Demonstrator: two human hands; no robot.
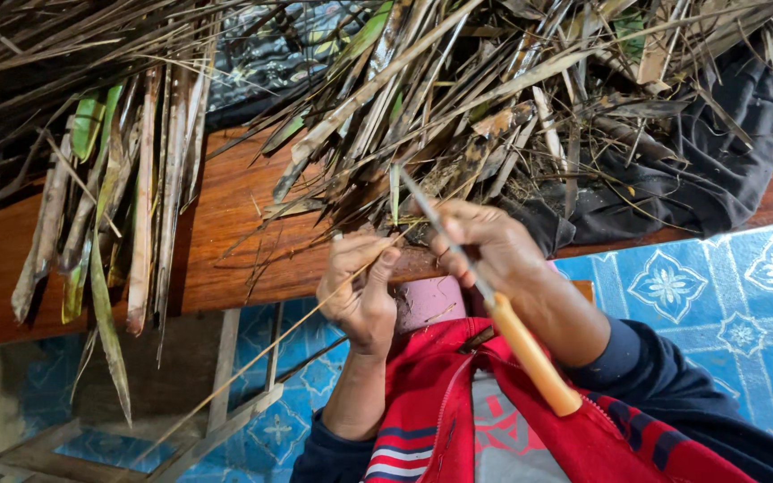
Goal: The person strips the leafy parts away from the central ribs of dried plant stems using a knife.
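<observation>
Head view: dry, fibrous leaf strips (pixel 458 107) heaped on glossy wooden surface (pixel 225 233); left hand (pixel 360 286) pinches a thin midrib (pixel 270 349); right hand (pixel 494 246) grips an orange-handled knife (pixel 512 331) against it.

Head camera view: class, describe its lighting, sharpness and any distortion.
Head view: soft, even light, no hard glare; the polished reddish wooden bench shows a mild sheen. The left hand with its thin pale leaf rib and the right hand with the orange-handled metal knife look sharp; the dry brown palm-leaf pile darkens at top left; bench edges bow slightly.
</observation>
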